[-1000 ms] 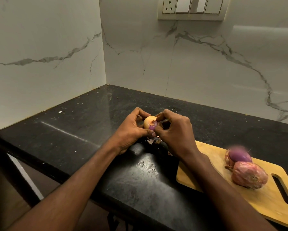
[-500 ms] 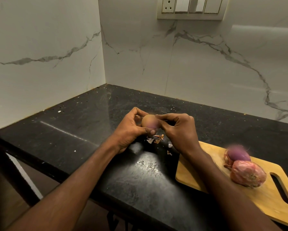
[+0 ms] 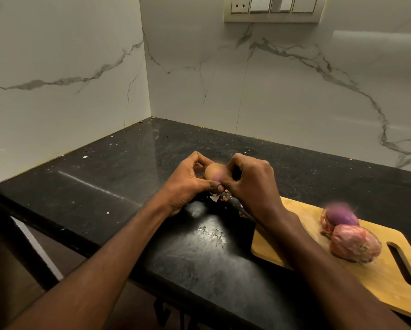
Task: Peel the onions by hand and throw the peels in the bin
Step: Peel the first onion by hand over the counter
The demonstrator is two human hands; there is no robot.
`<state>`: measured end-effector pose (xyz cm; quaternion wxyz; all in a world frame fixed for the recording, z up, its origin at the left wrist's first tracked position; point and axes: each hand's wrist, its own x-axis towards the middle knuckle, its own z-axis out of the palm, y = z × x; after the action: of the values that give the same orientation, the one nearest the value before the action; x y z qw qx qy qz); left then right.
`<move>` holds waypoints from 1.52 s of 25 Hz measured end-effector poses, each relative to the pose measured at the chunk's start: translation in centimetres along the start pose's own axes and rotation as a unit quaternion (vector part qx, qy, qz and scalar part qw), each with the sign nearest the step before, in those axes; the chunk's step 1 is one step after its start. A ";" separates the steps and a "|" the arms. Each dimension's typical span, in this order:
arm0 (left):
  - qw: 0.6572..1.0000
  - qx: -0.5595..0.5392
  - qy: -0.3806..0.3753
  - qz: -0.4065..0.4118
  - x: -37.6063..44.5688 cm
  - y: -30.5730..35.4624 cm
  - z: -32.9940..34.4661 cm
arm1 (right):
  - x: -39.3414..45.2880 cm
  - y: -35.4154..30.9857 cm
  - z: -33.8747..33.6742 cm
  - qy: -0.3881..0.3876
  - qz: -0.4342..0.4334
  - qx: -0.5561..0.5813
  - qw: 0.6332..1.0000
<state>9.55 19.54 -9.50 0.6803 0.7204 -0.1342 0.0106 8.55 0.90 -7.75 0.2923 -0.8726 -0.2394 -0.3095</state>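
the left hand [image 3: 187, 184] and right hand [image 3: 249, 184] both hold one small onion [image 3: 214, 172] between them, over the black counter [image 3: 128, 167]. bits of peel [image 3: 220, 198] lie just under it. two more onions [image 3: 347, 234] sit right on the wooden board [image 3: 390, 277]. no bin shows

Black speckled stone countertop [image 3: 109, 186]. On it, pale yellow wooden cutting board [image 3: 378, 277]; on board, glossy purple peeled onion [image 3: 341, 216], pink papery-skinned onion [image 3: 355, 242]. Behind countertop, white grey-veined marble wall [image 3: 295, 86].
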 end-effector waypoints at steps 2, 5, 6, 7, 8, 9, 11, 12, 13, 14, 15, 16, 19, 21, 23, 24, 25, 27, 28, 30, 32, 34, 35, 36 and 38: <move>1.000 -0.010 -0.001 -0.002 0.0 0.1 0.0 | 0.0 0.1 0.1 0.010 0.005 0.007 1.000; 1.000 -0.020 0.001 -0.005 -0.1 0.2 0.1 | 0.1 0.6 0.1 0.044 0.048 0.060 0.996; 1.000 -0.023 0.006 -0.005 -0.1 0.2 0.1 | 0.1 0.7 0.0 0.044 0.069 0.092 0.992; 1.000 -0.028 0.012 -0.004 -0.1 0.2 0.1 | 0.1 0.8 0.0 0.037 0.088 0.127 0.987; 0.999 -0.032 0.017 -0.004 0.0 0.3 0.1 | 0.1 0.8 -0.1 0.026 0.103 0.160 0.981; 0.999 -0.035 0.020 -0.005 0.0 0.3 0.1 | 0.0 0.7 -0.1 0.016 0.107 0.180 0.978; 0.999 -0.032 0.020 -0.006 0.0 0.2 0.1 | -0.2 0.6 0.1 0.016 0.087 0.169 0.982; 0.999 -0.028 0.018 -0.007 0.0 0.2 0.1 | -0.2 0.5 0.1 0.021 0.071 0.151 0.986; 0.999 -0.027 0.017 -0.007 0.0 0.2 0.2 | -0.2 0.5 0.2 0.027 0.058 0.132 0.989; 0.999 -0.027 0.017 -0.006 0.0 0.1 0.2 | -0.2 0.4 0.2 0.030 0.049 0.115 0.992; 1.000 -0.026 0.015 -0.004 0.0 0.1 0.2 | -0.2 0.3 0.2 0.031 0.043 0.099 0.994; 1.000 -0.022 0.014 -0.002 0.0 0.0 0.2 | -0.2 0.1 0.3 0.031 0.040 0.081 0.995; 1.000 -0.015 0.009 0.003 0.1 -0.3 0.1 | -0.1 -0.2 0.8 0.032 0.039 0.027 0.998; 1.000 -0.021 0.005 0.004 0.1 -0.2 0.1 | 0.1 -0.2 0.9 0.039 0.043 0.014 0.998; 0.999 -0.034 0.001 0.000 0.0 0.0 0.2 | 0.1 -0.2 1.0 0.046 0.057 0.030 0.997; 0.999 -0.040 0.000 -0.003 -0.1 0.1 0.2 | 0.1 -0.2 0.9 0.052 0.070 0.049 0.995; 0.999 -0.047 0.000 -0.006 -0.1 0.1 0.2 | 0.1 -0.3 0.8 0.060 0.085 0.071 0.992; 0.998 -0.060 0.009 -0.011 -0.1 0.1 0.1 | 0.1 -0.1 0.6 0.073 0.120 0.125 0.982; 0.998 -0.064 0.016 -0.012 -0.1 0.2 0.1 | 0.2 -0.1 0.5 0.069 0.137 0.153 0.976; 0.998 -0.064 0.027 -0.006 0.0 0.2 0.2 | 0.1 -0.2 0.4 0.036 0.159 0.205 0.965; 0.998 -0.053 0.035 0.004 0.1 0.2 0.3 | 0.0 -0.5 0.4 0.018 0.160 0.218 0.963; 0.999 -0.036 0.039 0.011 0.1 0.2 0.3 | -0.1 -0.5 0.5 0.038 0.156 0.213 0.964; 0.999 -0.032 0.039 0.012 0.1 0.1 0.3 | -0.1 -0.5 0.5 0.049 0.151 0.207 0.965; 0.999 -0.034 0.036 0.010 0.0 0.1 0.3 | -0.1 -0.5 0.4 0.057 0.145 0.198 0.968; 0.999 -0.041 0.026 0.008 0.0 0.1 0.1 | -0.1 -0.5 0.4 0.066 0.141 0.184 0.971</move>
<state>9.52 19.40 -9.44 0.7126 0.6902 -0.1223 0.0293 8.35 1.44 -7.89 0.5033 -0.8067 -0.1467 -0.2727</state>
